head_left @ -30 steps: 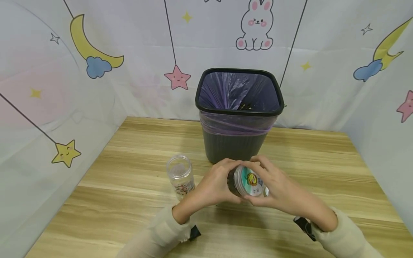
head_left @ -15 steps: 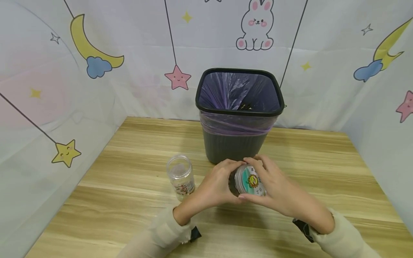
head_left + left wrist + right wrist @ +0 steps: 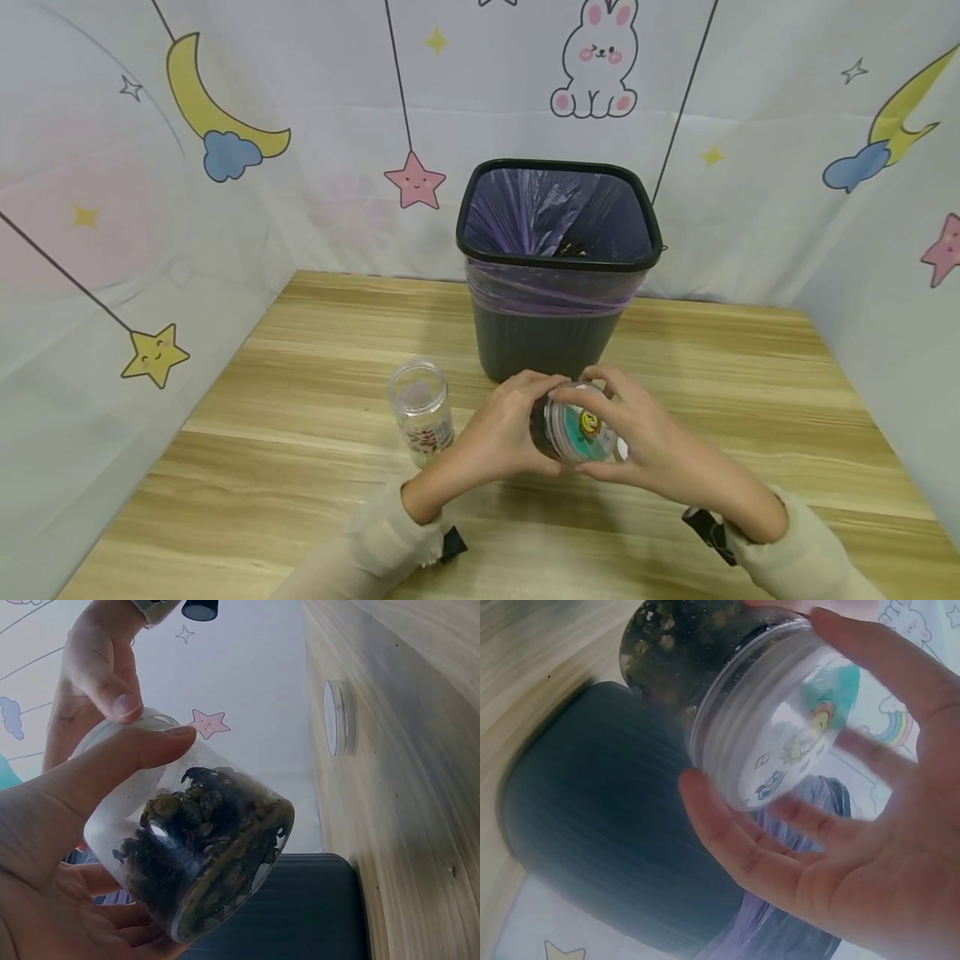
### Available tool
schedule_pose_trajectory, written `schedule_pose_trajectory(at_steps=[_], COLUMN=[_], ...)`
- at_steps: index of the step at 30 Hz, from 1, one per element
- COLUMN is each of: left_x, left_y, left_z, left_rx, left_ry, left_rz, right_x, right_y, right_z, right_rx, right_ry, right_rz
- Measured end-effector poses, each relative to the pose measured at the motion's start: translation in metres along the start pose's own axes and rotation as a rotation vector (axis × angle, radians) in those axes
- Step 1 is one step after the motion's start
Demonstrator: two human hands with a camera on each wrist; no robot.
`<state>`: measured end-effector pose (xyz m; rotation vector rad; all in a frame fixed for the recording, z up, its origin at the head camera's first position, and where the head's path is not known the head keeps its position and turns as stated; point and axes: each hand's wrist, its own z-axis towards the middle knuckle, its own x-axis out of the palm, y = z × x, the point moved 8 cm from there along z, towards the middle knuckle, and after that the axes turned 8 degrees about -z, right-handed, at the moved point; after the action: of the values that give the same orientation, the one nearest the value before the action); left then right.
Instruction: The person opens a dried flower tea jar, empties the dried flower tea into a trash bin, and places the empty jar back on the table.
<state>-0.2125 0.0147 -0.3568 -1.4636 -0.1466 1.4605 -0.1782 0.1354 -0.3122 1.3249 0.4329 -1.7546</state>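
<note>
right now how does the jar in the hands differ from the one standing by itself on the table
The held jar is tilted, while the standing jar is upright. The held jar has its lid on; the standing jar is open at the top. The held jar contains dark pieces; the standing jar shows no such contents. Both are round and clear-walled.

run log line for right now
left hand: grips dark-filled clear jar | right hand: pinches its lid | uncapped clear jar: upright on table | lined bin: farther back
</note>
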Motion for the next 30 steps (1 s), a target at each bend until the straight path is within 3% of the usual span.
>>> schedule_pose_trajectory(at_steps=[3, 14, 30], left_x=[0.0, 0.0, 0.0], left_y=[0.0, 0.001, 0.0], left_z=[0.0, 0.001, -0.001], left_rx=[0.002, -0.009, -0.01], left_ry=[-0.001, 0.001, 0.003], left_rz=[-0.007, -0.04, -0.058], right_x=[-0.002, -0.003, -0.015], right_y=[0.003, 0.004, -0.008], right_z=[0.001, -0.002, -0.013], right_rx=[-0.053, -0.062, 0.017], right_ry=[0.006, 0.035, -0.01], right_rz=[0.009, 0.036, 0.034])
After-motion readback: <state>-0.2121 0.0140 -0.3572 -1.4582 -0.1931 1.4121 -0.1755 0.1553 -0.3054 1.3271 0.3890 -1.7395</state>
